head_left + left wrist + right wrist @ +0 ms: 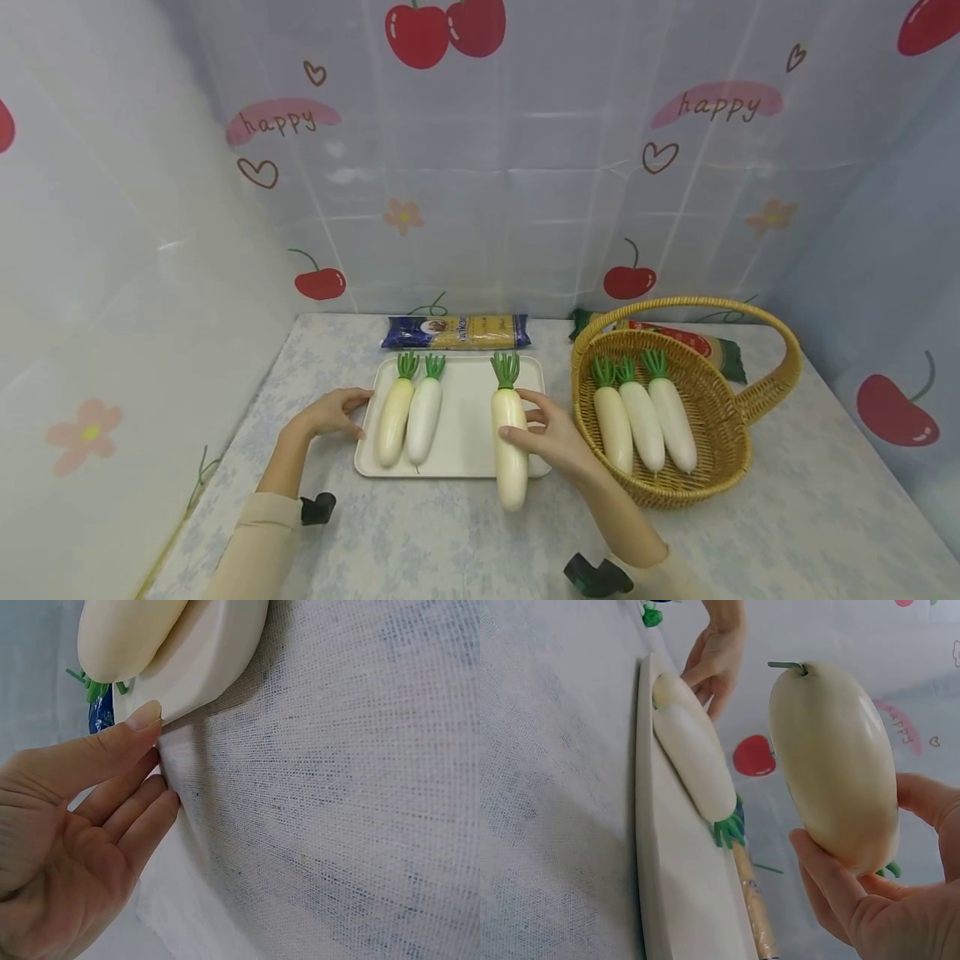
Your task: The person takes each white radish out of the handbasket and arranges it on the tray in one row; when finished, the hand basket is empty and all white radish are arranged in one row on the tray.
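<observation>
In the head view my right hand (553,435) grips a white radish (511,450) with a green top, thumb on one side and fingers on the other. The right wrist view shows this radish (832,765) held up off the tray. Its lower end reaches past the front rim of the white tray (465,417). At the tray's left edge rests my left hand (333,414), its thumb (142,716) touching the rim and its fingers loosely bent. Beside it on the tray lie a yellowish radish (395,421) and a whiter radish (425,421).
To the right stands a wicker basket (731,454) with a tall handle, holding a cream radish (613,425) and two whiter ones. Behind the tray lies a blue and yellow pasta packet (457,332). A green and red packet (731,358) is behind the basket.
</observation>
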`<state>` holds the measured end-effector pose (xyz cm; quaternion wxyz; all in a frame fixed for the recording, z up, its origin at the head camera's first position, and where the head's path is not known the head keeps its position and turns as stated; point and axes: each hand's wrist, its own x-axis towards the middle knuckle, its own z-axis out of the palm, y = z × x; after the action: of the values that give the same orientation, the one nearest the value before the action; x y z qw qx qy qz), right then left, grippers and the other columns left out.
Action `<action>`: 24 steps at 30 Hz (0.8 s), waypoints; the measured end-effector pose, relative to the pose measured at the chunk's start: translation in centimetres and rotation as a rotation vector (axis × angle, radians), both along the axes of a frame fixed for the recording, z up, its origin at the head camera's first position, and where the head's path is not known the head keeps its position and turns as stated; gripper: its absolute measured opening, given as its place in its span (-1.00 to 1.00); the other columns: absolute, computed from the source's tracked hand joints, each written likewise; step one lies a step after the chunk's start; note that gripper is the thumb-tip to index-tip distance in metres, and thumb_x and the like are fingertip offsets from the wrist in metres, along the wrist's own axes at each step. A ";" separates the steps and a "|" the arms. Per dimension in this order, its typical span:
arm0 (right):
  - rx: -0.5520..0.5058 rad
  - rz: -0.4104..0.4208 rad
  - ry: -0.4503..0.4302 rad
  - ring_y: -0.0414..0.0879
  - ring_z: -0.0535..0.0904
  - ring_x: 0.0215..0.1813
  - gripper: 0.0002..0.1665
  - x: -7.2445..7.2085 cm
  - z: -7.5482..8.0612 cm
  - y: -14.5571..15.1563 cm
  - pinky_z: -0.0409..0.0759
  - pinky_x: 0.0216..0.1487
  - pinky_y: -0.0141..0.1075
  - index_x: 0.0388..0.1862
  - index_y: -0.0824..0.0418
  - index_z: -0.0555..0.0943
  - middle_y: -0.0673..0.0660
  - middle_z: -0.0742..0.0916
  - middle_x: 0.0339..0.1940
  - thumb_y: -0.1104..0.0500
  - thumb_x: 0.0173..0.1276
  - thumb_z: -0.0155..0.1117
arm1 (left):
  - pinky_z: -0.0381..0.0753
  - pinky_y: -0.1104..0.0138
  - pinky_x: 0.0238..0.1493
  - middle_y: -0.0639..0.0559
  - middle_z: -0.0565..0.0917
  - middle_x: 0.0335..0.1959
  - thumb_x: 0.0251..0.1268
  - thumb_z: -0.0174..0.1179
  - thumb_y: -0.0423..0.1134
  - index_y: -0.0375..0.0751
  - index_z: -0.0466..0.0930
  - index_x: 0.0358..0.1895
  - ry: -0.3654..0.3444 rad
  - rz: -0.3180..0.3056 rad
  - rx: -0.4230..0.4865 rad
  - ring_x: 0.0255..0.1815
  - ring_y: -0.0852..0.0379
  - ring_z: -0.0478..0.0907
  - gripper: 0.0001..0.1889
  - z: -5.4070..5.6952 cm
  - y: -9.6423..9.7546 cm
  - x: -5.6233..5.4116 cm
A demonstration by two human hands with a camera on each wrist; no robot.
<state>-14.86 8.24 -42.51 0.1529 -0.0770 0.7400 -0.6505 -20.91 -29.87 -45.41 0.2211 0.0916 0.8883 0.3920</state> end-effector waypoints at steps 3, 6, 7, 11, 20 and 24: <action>0.005 -0.030 0.002 -0.01 0.60 -0.11 -0.15 -0.5 0.1 -0.6 0.65 -0.16 -0.15 0.40 0.23 0.26 0.31 0.61 -0.04 0.14 0.16 0.39 | 0.23 -0.04 0.34 -0.47 0.17 0.36 -0.10 0.40 -0.51 -0.55 0.16 0.34 -0.006 0.003 0.004 0.39 -0.34 0.09 -0.15 0.0 0.0 0.0; 0.011 -0.060 0.000 -0.01 0.60 -0.13 -0.16 -1.1 0.1 -1.3 0.66 -0.19 -0.16 0.39 0.22 0.29 0.30 0.62 -0.07 0.14 0.14 0.41 | 0.24 -0.04 0.34 -0.47 0.17 0.36 -0.11 0.41 -0.50 -0.55 0.17 0.34 -0.006 0.006 0.003 0.39 -0.35 0.10 -0.14 0.0 0.0 -0.1; 0.012 -0.069 -0.001 -0.01 0.60 -0.14 -0.16 -1.3 0.0 -1.6 0.66 -0.19 -0.16 0.38 0.21 0.30 0.29 0.62 -0.08 0.14 0.13 0.41 | 0.24 -0.04 0.34 -0.47 0.17 0.36 -0.11 0.41 -0.50 -0.55 0.17 0.34 -0.006 0.007 0.002 0.39 -0.34 0.10 -0.14 0.0 0.0 -0.1; -0.007 -0.082 -0.021 0.01 0.60 -0.15 -0.14 -2.3 -0.8 -2.5 0.67 -0.18 -0.15 0.39 0.21 0.28 0.30 0.60 -0.09 0.14 0.13 0.41 | 0.24 -0.04 0.33 -0.47 0.18 0.36 -0.12 0.42 -0.50 -0.54 0.18 0.34 -0.004 0.011 0.000 0.38 -0.35 0.11 -0.14 0.0 -0.1 -0.2; -0.002 -0.098 -0.063 0.08 0.59 -0.10 -0.12 -4.4 -2.1 -4.7 0.67 -0.16 -0.16 0.40 0.26 0.24 0.37 0.56 -0.02 0.11 0.15 0.40 | 0.24 -0.04 0.33 -0.46 0.20 0.35 -0.12 0.42 -0.50 -0.55 0.19 0.33 0.005 0.008 -0.006 0.38 -0.34 0.12 -0.15 0.0 0.0 0.0; -0.011 -0.106 -0.059 0.11 0.59 -0.08 -0.14 -5.1 -2.7 -5.6 0.67 -0.15 -0.16 0.39 0.31 0.23 0.41 0.55 0.00 0.14 0.16 0.38 | 0.24 -0.04 0.33 -0.47 0.19 0.35 -0.12 0.41 -0.51 -0.56 0.19 0.33 0.005 0.008 -0.005 0.38 -0.34 0.11 -0.15 0.1 0.1 0.0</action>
<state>-19.93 2.59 -45.22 0.1396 -0.0192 0.7347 -0.6636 -20.92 -29.81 -45.31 0.2178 0.0886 0.8902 0.3903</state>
